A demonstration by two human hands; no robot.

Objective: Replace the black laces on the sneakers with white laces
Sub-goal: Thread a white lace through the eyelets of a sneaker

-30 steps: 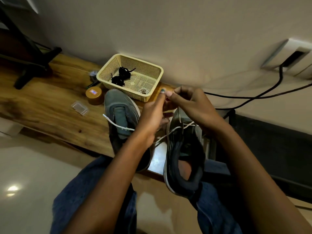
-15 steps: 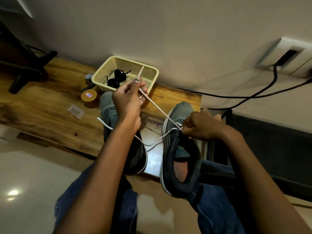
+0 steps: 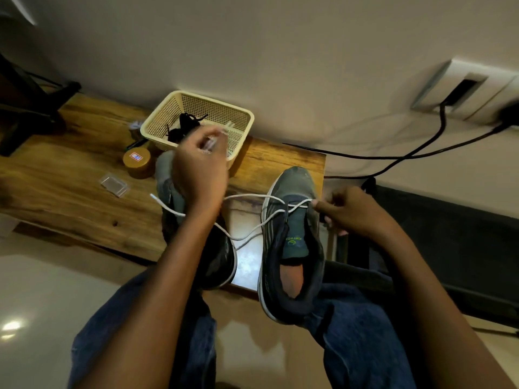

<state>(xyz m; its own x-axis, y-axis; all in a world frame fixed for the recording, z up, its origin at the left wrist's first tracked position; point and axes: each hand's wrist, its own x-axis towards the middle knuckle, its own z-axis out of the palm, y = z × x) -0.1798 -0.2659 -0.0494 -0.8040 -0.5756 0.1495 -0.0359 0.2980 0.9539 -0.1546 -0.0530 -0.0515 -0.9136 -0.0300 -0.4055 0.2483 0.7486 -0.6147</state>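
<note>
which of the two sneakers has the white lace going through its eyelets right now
The right-hand sneaker, beside the right hand: the white lace crosses its front eyelets. The other sneaker, under the left hand, shows no threaded lace.

White lace (image 3: 252,196) now slack and looped — right hand (image 3: 351,213) off the eyelets, further right.

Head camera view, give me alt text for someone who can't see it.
A person's left hand pulls a white lace out from the right-hand grey sneaker, while the right hand grips that shoe's side near the eyelets. A second grey sneaker lies beside it on a wooden table, in front of a cream basket holding black laces.
</note>
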